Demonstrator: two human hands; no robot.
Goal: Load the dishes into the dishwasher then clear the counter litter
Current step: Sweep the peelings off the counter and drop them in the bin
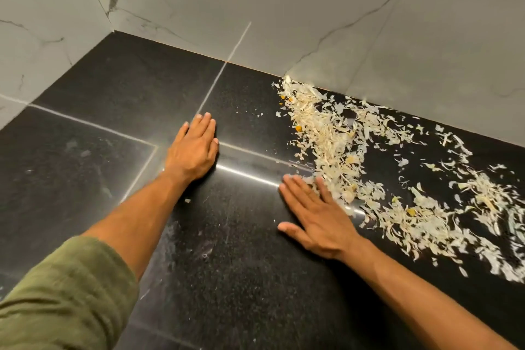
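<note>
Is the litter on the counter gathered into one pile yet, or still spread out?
Spread out. The pale peelings lie scattered along the black counter from the wall to the right edge; the right hand lies flat at their near edge.

L grip (196,141) & R grip (315,214) flat, fingers straight.

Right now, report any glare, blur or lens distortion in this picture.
Head view: a bright streak of glare crosses the black counter between the left hand and right hand; the pale litter smears into motion blur toward the right edge; wide-angle distortion tilts the marble wall and stretches the green sleeve.
</note>
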